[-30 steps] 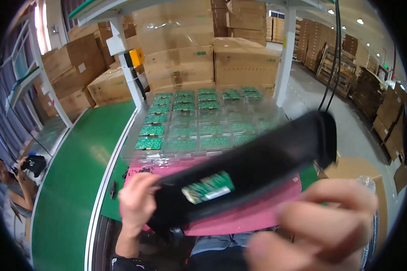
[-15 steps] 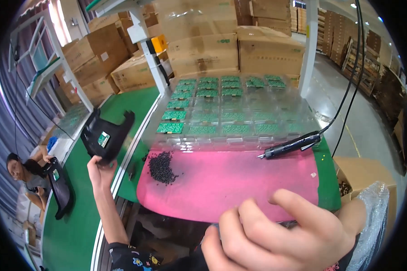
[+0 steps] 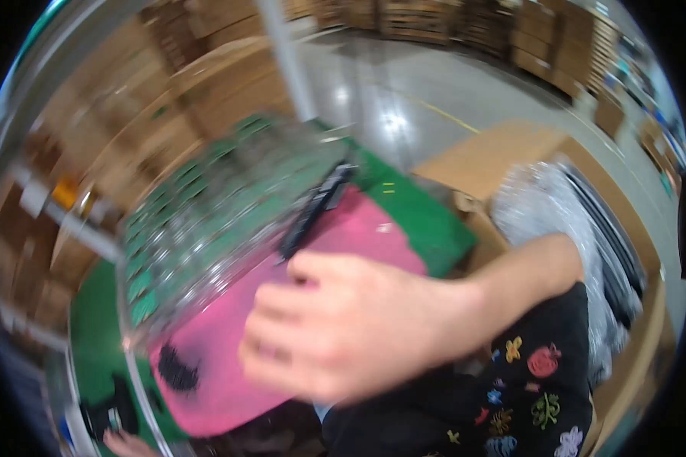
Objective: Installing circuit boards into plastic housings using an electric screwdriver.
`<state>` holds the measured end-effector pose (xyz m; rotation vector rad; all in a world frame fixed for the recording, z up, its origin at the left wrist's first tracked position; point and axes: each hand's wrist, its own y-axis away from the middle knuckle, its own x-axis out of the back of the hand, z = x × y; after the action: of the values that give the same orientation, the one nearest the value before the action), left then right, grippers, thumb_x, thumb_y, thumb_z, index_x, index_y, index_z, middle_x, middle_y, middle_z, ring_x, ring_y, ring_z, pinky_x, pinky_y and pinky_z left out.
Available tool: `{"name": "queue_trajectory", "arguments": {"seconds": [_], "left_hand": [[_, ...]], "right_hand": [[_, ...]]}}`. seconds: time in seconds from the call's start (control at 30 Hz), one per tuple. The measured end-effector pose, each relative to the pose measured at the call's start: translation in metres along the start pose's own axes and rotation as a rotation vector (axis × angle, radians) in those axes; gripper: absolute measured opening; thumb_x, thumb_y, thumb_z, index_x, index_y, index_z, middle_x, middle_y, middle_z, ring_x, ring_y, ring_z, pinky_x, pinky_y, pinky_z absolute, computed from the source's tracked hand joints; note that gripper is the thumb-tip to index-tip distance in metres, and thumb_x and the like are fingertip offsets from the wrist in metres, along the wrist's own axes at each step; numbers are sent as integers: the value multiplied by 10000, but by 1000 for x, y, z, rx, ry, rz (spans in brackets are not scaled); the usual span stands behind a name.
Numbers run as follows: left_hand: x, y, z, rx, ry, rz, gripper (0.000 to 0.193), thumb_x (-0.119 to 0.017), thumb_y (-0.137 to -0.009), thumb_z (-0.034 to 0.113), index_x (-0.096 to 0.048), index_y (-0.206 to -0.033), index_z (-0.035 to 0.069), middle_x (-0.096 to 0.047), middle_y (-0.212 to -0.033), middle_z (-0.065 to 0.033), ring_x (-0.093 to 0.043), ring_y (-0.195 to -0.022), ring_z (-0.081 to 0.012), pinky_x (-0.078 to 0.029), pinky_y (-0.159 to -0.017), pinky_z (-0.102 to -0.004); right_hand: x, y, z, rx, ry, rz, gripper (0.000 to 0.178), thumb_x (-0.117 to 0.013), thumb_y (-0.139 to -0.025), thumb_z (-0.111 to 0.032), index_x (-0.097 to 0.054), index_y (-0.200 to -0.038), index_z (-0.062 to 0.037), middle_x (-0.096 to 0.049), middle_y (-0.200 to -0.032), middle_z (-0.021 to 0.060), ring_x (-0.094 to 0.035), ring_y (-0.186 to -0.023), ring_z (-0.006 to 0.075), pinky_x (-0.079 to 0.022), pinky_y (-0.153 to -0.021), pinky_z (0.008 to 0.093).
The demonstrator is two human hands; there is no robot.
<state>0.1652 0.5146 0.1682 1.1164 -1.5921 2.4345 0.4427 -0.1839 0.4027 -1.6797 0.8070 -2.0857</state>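
Observation:
My right hand (image 3: 328,327) hangs over the pink mat (image 3: 373,236), blurred, its fingers loosely bent and apart with nothing visible in them. Just beyond its fingers lies a black pen-shaped electric screwdriver (image 3: 312,212) with a cord, by the clear trays. At the lower left, my left hand (image 3: 126,442) is at the near edge of a black plastic housing (image 3: 108,411) carrying a small circuit board. The housing is over the green belt. Blur hides whether those fingers grip it. A pile of small black parts (image 3: 178,370) sits on the mat's left corner.
Stacked clear trays (image 3: 229,206) with green circuit boards stand behind the mat. An open cardboard box (image 3: 503,156) on the right holds bubble-wrapped dark panels (image 3: 598,244). Cardboard cartons (image 3: 236,84) and a pale post (image 3: 286,61) rise behind the bench; shiny floor (image 3: 389,107) lies beyond.
The view has swung right, bringing the box of wrapped panels into sight. My left hand and the housing now appear at the lower left. My right hand is farther over the mat.

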Motion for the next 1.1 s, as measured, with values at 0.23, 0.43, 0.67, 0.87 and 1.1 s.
{"name": "queue_trajectory", "arguments": {"seconds": [0.23,0.43,0.67,0.87,1.1], "left_hand": [[40,-19,174,-342,569,166,265,-527,-1027,234,-596,-1012,-21,-651,-1125,-216,-624,-1046,-410,-509,-876,-479],[31,-29,250,-232,624,65,264,-494,-1038,216,-598,-1033,-26,-625,-1184,-227,-611,-1051,-395,-499,-883,-461],[37,-37,363,31,964,-61,280,-519,-1022,249,-634,-1037,-6,-630,-1200,-163,-606,-1061,-320,-494,-878,-417],[64,-16,401,-251,992,-371,186,-549,-917,85,-651,-1045,-5,-632,-1021,-124,-592,-904,-220,-463,-797,-349],[158,-10,565,-1509,891,-993,258,-641,-824,238,-605,-1023,78,-581,-845,-63,-599,-824,-224,-472,-705,-349]], "right_hand": [[92,216,57,-1142,376,-824,362,-718,-766,-250,-659,-1067,-58,-710,-974,121,-685,-950,338,-544,-825,435],[165,408,5,-1889,552,-1120,831,-805,-718,-472,-490,-1408,-133,-492,-1416,139,-415,-1373,328,-330,-1115,542],[155,402,-5,-1287,1236,-494,385,-626,-822,-137,-596,-1193,-43,-558,-1290,157,-518,-1237,355,-428,-1025,485],[80,317,-7,-1655,279,-771,435,-694,-824,-219,-555,-1184,-17,-613,-1171,184,-614,-1072,354,-547,-807,448],[77,436,-41,-1456,142,-739,262,-549,-896,-204,-655,-931,33,-647,-950,275,-620,-954,472,-525,-773,514]]}}
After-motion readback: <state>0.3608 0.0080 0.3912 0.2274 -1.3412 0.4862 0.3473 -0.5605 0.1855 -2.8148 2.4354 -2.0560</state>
